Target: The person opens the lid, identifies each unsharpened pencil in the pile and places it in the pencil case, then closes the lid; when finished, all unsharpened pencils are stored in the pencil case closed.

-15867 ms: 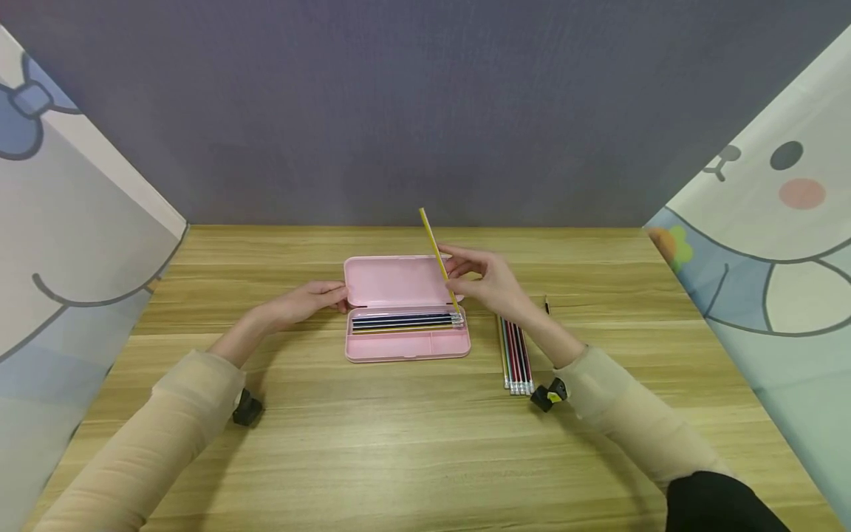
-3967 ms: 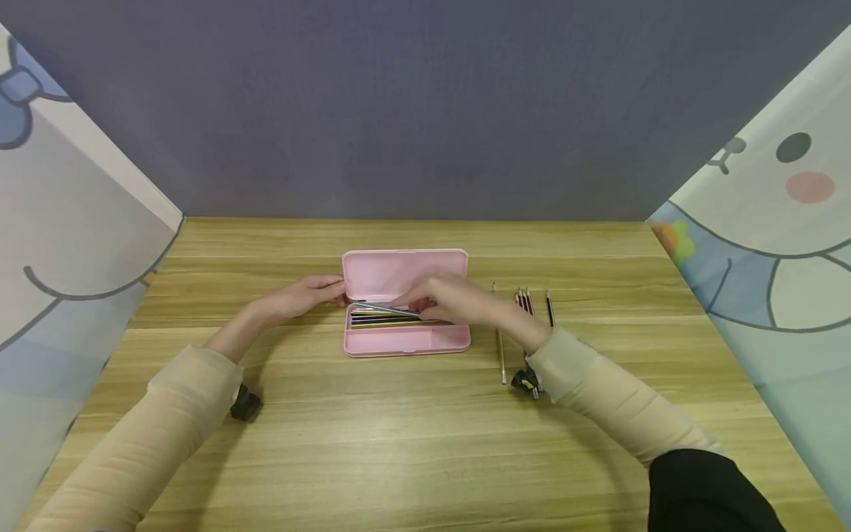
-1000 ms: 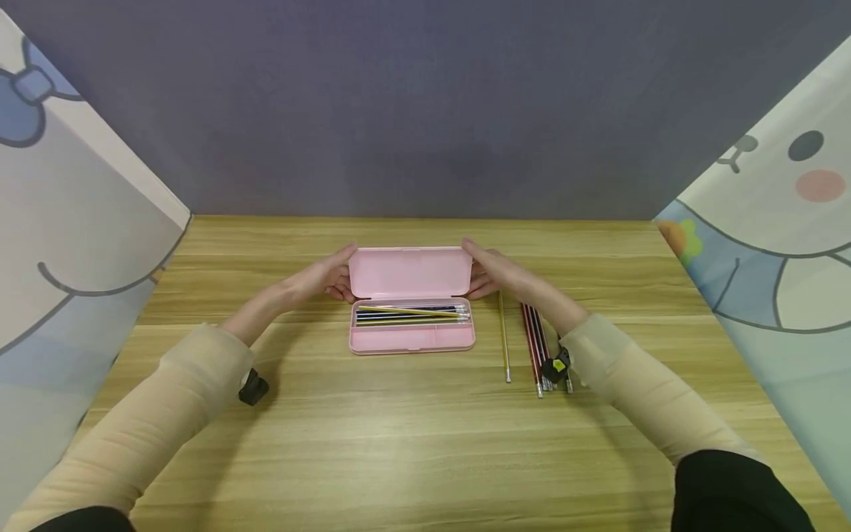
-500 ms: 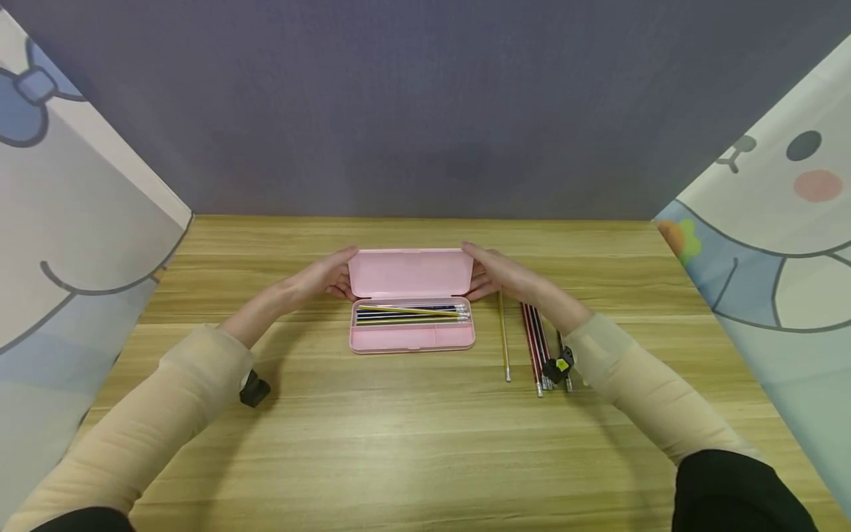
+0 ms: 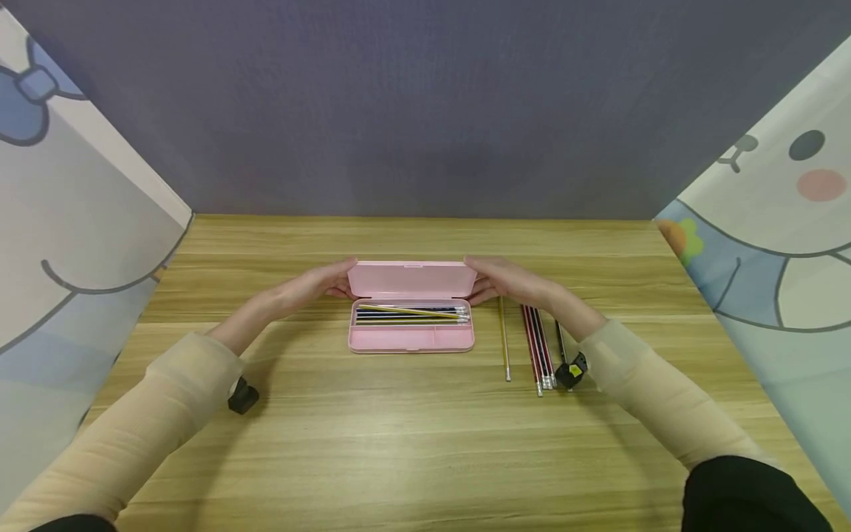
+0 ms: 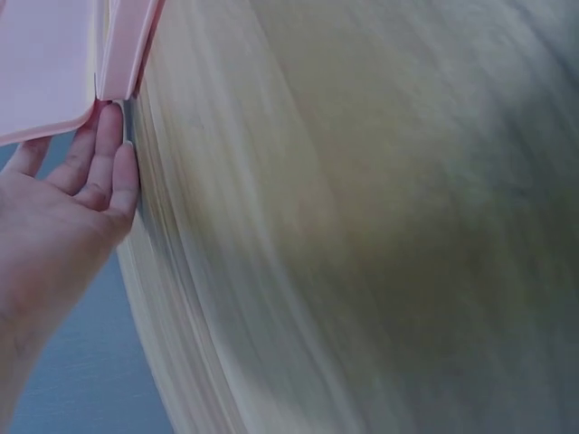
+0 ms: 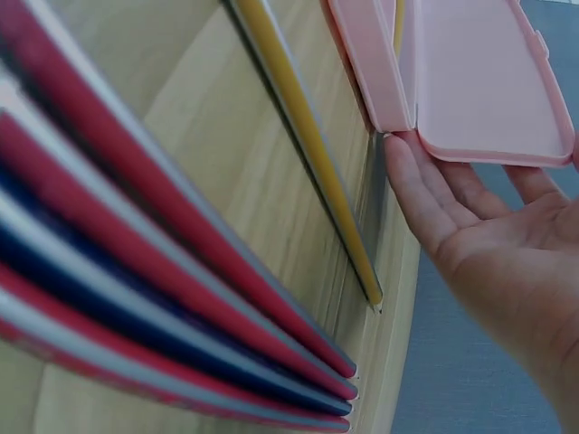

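Note:
A pink pencil case (image 5: pixel 392 340) stands on the table with its lid (image 5: pixel 412 282) raised and leaning partly forward. My left hand (image 5: pixel 319 284) grips the lid's left edge, thumb at the upper corner and fingers behind. On the opposite edge my right hand (image 5: pixel 508 282) holds the lid the same way. Several pencils (image 5: pixel 408 318) lie in the long back compartment, a yellow one slanting across the others. The two front compartments hold nothing visible. In the wrist views, fingertips of the left hand (image 6: pixel 68 208) and right hand (image 7: pixel 507 244) reach the hinge corners.
Right of the case a yellow pencil (image 5: pixel 504 340) lies alone on the wooden table (image 5: pixel 399 443). Beyond it are a bundle of red and dark striped pencils (image 5: pixel 537 351) and a dark pencil (image 5: pixel 561 341), partly under the right wrist. A grey panel (image 5: pixel 425 111) rises behind.
Earlier my right hand laid pencils into the case while the left steadied it. Then both hands took the lid's sides. In the last half second the lid has tilted forward and down.

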`<state>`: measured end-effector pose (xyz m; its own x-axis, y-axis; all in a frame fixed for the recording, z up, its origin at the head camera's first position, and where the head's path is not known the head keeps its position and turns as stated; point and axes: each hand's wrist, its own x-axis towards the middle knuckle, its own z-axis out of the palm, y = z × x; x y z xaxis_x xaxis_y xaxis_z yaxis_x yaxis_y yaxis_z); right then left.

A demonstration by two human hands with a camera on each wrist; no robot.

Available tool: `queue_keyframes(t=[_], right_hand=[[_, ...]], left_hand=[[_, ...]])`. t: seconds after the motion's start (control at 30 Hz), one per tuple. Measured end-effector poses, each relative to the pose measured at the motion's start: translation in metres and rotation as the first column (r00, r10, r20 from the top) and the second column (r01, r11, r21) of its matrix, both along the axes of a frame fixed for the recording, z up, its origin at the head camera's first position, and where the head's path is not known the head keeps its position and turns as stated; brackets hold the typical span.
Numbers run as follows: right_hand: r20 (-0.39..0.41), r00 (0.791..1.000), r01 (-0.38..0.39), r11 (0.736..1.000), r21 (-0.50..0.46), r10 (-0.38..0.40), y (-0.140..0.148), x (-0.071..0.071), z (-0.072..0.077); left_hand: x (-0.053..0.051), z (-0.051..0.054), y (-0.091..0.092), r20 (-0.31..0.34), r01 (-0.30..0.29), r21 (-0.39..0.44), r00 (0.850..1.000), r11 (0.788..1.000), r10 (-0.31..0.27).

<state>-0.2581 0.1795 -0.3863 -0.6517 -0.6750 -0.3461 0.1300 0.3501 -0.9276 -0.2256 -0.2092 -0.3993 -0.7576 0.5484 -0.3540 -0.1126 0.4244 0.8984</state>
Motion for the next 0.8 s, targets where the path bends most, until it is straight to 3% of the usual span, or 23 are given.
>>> queue_keyframes(t=[0.2,0.33,0.5,0.6,0.8], right_hand=[[-0.029,0.998,-0.052,0.998,-0.026,0.052,0.005,0.002,-0.004],[-0.082,0.993,-0.08,0.997,0.011,0.081,0.01,0.005,-0.005],[-0.191,0.967,-0.15,0.982,0.117,0.171,0.013,0.009,-0.007],[-0.192,0.96,-0.181,0.975,0.128,0.203,0.013,0.012,-0.007],[-0.215,0.951,-0.201,0.973,0.117,0.222,0.007,0.021,-0.007]], left_hand=[[0.006,-0.002,-0.006,0.005,-0.008,-0.002,1.0,1.0,0.008],[0.011,-0.002,-0.012,0.0,0.035,0.008,0.999,0.999,-0.035],[0.02,-0.003,-0.016,-0.028,0.102,-0.026,0.994,0.994,-0.103],[0.025,-0.003,-0.017,-0.036,0.111,-0.043,0.993,0.993,-0.113],[0.03,-0.004,-0.013,-0.133,0.121,-0.097,0.982,0.988,-0.133]])
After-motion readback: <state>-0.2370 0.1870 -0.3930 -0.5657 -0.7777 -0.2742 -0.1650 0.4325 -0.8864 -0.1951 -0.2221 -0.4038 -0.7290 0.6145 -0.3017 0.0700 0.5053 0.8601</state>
